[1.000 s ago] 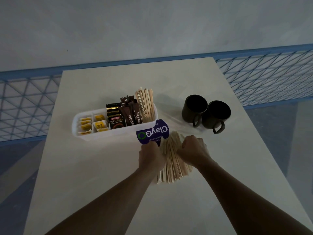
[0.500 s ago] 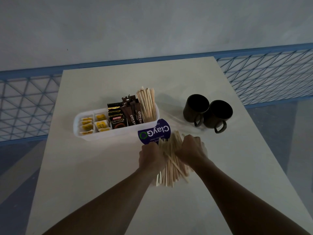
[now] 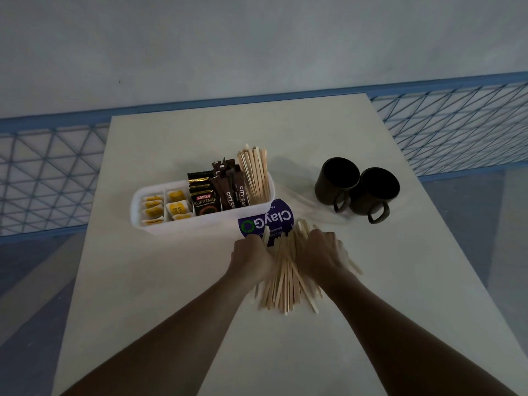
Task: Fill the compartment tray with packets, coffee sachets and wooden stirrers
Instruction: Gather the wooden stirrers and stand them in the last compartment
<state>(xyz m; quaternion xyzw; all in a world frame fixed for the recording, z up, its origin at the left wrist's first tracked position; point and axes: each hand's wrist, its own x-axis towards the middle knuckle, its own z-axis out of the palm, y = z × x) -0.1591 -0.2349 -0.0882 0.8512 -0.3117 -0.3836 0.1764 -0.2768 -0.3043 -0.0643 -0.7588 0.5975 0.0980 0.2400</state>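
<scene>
Clutching pale wooden stirrers [image 3: 283, 284], left hand [image 3: 251, 258] and right hand [image 3: 323, 252] curled round them, bundle splayed wider than before.

From where I stand, the fingertips of the left grip [image 3: 251, 254] and right grip [image 3: 321, 250] are buried in the loose wooden stirrers [image 3: 285, 284], so their hold is unclear. Those knuckles cover the pile's middle. At 12 o'clock from the pile, the round purple label [image 3: 265, 221] loses its near edge behind stirrer tips, and its small print is unreadable. At 11 o'clock, the tray [image 3: 200, 224] wall hides the lower parts of the coffee sachets [image 3: 204, 200]; the lettering on the yellow packets [image 3: 175, 208] is too small. At 2 o'clock, the mugs [image 3: 340, 181] are dark inside. Both forearms run off at 6 o'clock.
</scene>
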